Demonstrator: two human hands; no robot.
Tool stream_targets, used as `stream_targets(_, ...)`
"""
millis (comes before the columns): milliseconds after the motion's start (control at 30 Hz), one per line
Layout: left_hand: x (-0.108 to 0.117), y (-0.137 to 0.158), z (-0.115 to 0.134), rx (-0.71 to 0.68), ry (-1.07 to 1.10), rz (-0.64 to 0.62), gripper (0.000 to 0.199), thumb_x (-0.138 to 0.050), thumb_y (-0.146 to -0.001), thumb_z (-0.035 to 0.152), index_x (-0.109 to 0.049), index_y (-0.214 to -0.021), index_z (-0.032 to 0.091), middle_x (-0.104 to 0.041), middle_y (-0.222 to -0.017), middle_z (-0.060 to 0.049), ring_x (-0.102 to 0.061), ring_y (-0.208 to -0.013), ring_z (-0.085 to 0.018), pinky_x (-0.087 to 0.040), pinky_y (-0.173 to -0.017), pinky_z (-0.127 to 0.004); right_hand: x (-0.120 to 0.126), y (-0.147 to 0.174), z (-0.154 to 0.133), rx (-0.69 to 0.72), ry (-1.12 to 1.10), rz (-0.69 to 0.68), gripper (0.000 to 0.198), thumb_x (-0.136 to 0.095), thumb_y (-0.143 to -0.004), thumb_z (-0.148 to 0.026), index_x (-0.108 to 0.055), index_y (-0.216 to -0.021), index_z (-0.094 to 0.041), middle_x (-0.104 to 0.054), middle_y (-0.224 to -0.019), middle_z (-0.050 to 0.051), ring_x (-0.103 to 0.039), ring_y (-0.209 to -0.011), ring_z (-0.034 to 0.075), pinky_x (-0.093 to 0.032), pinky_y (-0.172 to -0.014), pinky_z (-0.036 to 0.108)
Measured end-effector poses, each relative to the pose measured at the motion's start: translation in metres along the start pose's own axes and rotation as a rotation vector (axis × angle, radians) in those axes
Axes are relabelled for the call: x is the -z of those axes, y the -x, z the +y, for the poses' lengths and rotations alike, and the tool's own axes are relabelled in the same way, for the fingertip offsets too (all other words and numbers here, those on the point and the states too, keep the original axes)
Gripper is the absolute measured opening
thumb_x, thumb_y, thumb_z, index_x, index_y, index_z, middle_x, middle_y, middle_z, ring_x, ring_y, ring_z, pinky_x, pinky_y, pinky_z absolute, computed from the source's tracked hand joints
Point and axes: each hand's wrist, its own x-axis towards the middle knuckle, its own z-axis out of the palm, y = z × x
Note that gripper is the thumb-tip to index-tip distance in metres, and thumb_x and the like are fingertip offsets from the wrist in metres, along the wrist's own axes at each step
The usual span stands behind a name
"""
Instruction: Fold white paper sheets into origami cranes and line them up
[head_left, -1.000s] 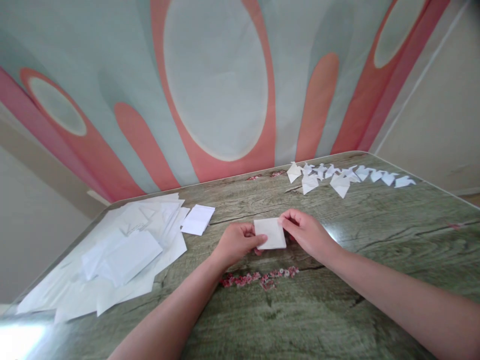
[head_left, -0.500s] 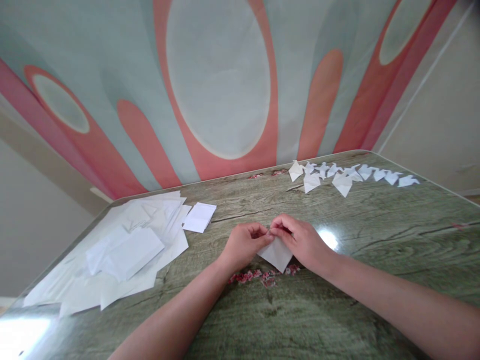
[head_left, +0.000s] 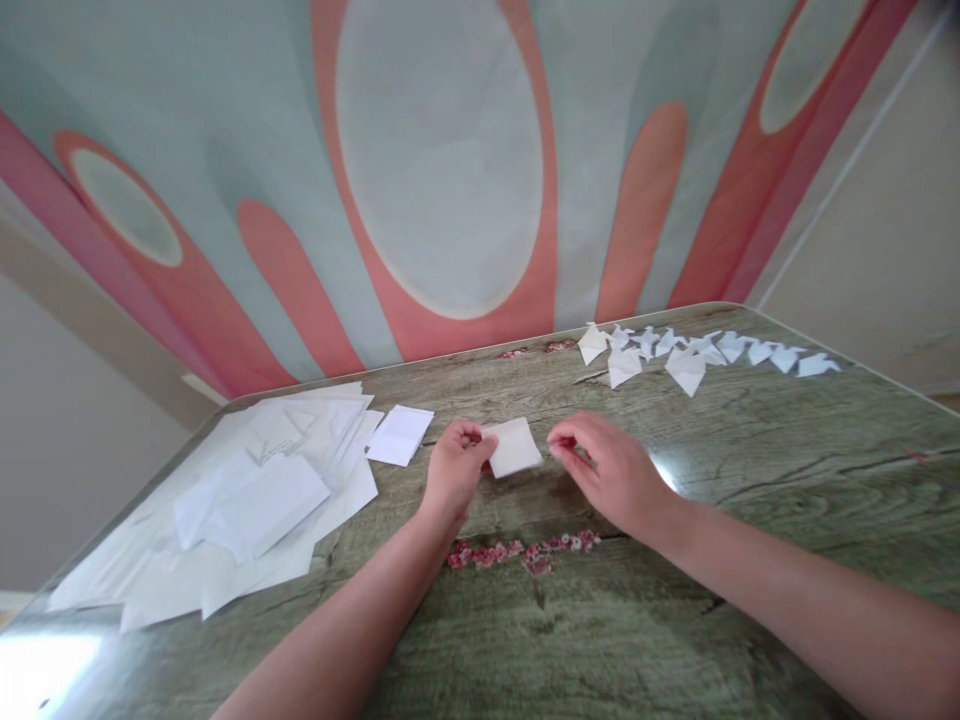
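Pinched between the thumb and fingers of my left hand (head_left: 459, 462) is a small square of folded white paper (head_left: 516, 447). The paper is held by its left edge, just above the wood-patterned table. To its right, my right hand (head_left: 600, 465) is apart from the paper. Its fingers are curled with thumb and forefinger tips close together, and nothing shows between them. Beyond my left hand lies a small stack of white paper squares (head_left: 400, 435).
A spread pile of loose white sheets (head_left: 247, 510) covers the left of the table (head_left: 600, 640). Several folded paper birds (head_left: 731, 347) stand in a row at the far right, with diamond-shaped folded papers (head_left: 685, 370) beside them. A patterned wall rises behind the table.
My right hand has let go of the folded paper and moved slightly right. My left hand has shifted up and left with the paper, now turned and showing as a square.
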Motion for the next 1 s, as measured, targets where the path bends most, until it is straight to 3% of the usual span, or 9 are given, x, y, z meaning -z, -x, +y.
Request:
stream_targets(100,-0.007,0.006,-0.003,0.026,0.037,-0.041,0.034,-0.068,-0.067,0.022,-0.044,-0.091,0.021,-0.054,-0.064,0.008,-0.055,-0.052,-0.010,-0.051,-0.054,-0.024,-0.003,0.004,-0.014,0.229,0.125,-0.120,0.028,-0.063,-0.085,-0.021,-0.056,-0.112,-0.017,-0.060,-0.115,0.010,-0.051,-0.107,0.026,-0.039,-0.092,0.041)
stream_targets(200,-0.010,0.013,0.000,0.050,-0.093,-0.210,0.038,-0.062,-0.071,0.017,-0.045,-0.104,0.021,-0.056,-0.066,0.006,-0.057,-0.052,-0.012,-0.053,-0.055,-0.029,-0.006,0.006,-0.013,0.248,0.232,-0.165,0.021,-0.059,-0.086,-0.013,-0.060,-0.107,-0.017,-0.063,-0.110,0.009,-0.053,-0.105,0.025,-0.039,-0.090,0.041)
stream_targets(267,-0.007,0.016,0.005,-0.124,-0.329,-0.252,0.033,-0.059,-0.072,0.011,-0.051,-0.103,0.020,-0.062,-0.080,0.000,-0.063,-0.069,-0.016,-0.054,-0.065,-0.031,-0.008,0.006,-0.004,0.250,0.256,-0.167,0.016,-0.053,-0.089,-0.009,-0.063,-0.097,-0.017,-0.066,-0.099,0.008,-0.056,-0.098,0.022,-0.040,-0.085,0.038)
stream_targets(367,-0.002,0.020,0.013,-0.512,-0.659,-0.311,0.026,-0.056,-0.073,0.006,-0.060,-0.095,0.020,-0.063,-0.100,-0.005,-0.061,-0.095,-0.019,-0.050,-0.084,-0.033,-0.009,0.006,0.009,0.255,0.256,-0.188,0.016,-0.052,-0.091,-0.012,-0.067,-0.093,-0.018,-0.067,-0.093,0.007,-0.058,-0.093,0.020,-0.042,-0.081,0.035)
stream_targets(500,-0.001,0.027,0.018,-0.561,-0.850,-0.574,0.027,-0.063,-0.075,0.011,-0.058,-0.100,0.019,-0.066,-0.095,-0.003,-0.062,-0.089,-0.019,-0.048,-0.081,-0.030,-0.007,0.007,0.011,0.215,0.188,-0.275,0.021,-0.062,-0.086,-0.016,-0.067,-0.105,-0.021,-0.067,-0.102,0.006,-0.057,-0.100,0.021,-0.043,-0.088,0.036)
stream_targets(667,-0.004,0.026,0.012,-0.625,-0.994,-0.604,0.025,-0.068,-0.078,0.016,-0.057,-0.100,0.020,-0.066,-0.095,-0.002,-0.061,-0.091,-0.020,-0.046,-0.080,-0.029,0.012,0.002,0.003,0.073,0.198,-0.461,0.031,-0.071,-0.076,-0.017,-0.064,-0.106,-0.019,-0.067,-0.108,0.006,-0.058,-0.105,0.023,-0.042,-0.093,0.039)
stream_targets(833,-0.002,0.023,0.010,-0.708,-1.055,-0.628,0.013,-0.065,-0.084,0.026,-0.060,-0.094,0.019,-0.066,-0.093,-0.002,-0.061,-0.091,-0.018,-0.046,-0.080,-0.026,0.026,-0.001,0.008,0.021,0.212,-0.521,0.028,-0.069,-0.075,-0.013,-0.065,-0.102,-0.020,-0.067,-0.105,0.005,-0.060,-0.102,0.022,-0.043,-0.091,0.036)
stream_targets(900,-0.002,0.024,0.012,-0.754,-1.110,-0.628,0.010,-0.059,-0.089,0.028,-0.060,-0.091,0.018,-0.066,-0.091,-0.003,-0.061,-0.088,-0.018,-0.046,-0.078,-0.026,0.024,0.004,0.010,0.043,0.223,-0.505,0.026,-0.070,-0.077,-0.016,-0.064,-0.102,-0.021,-0.066,-0.105,0.005,-0.059,-0.101,0.022,-0.043,-0.089,0.037)
stream_targets(1000,-0.005,0.029,0.013,-0.850,-1.260,-0.629,0.016,-0.047,-0.094,0.024,-0.059,-0.087,0.017,-0.064,-0.087,-0.004,-0.060,-0.082,-0.019,-0.047,-0.073,-0.028,0.015,0.018,0.011,0.093,0.264,-0.368,0.023,-0.065,-0.084,-0.019,-0.062,-0.106,-0.021,-0.065,-0.108,0.005,-0.058,-0.101,0.022,-0.042,-0.088,0.039)
